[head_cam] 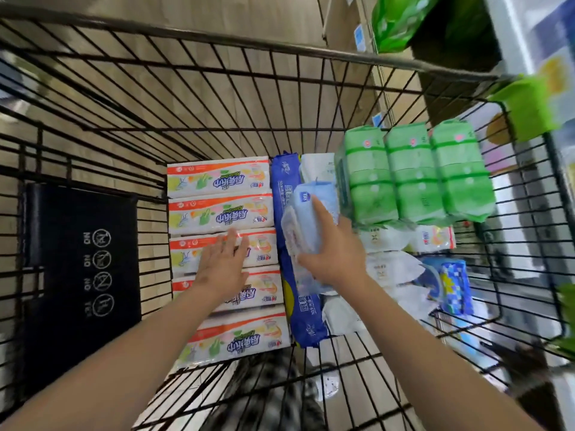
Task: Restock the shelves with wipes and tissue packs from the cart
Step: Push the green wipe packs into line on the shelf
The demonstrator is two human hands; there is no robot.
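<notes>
I look down into a black wire cart. My right hand grips a light blue wipes pack and holds it a little above the goods. My left hand hovers flat, fingers straight, over a row of white and orange tissue packs lying along the cart's middle. A long dark blue pack lies between that row and the right side. Three green packs stand bundled at the right, over white packs.
A black folded seat flap with warning signs covers the cart's left end. A blue checkered pack lies at the right wall. Shelves with green packs rise at the top right. Wooden floor shows beneath the wires.
</notes>
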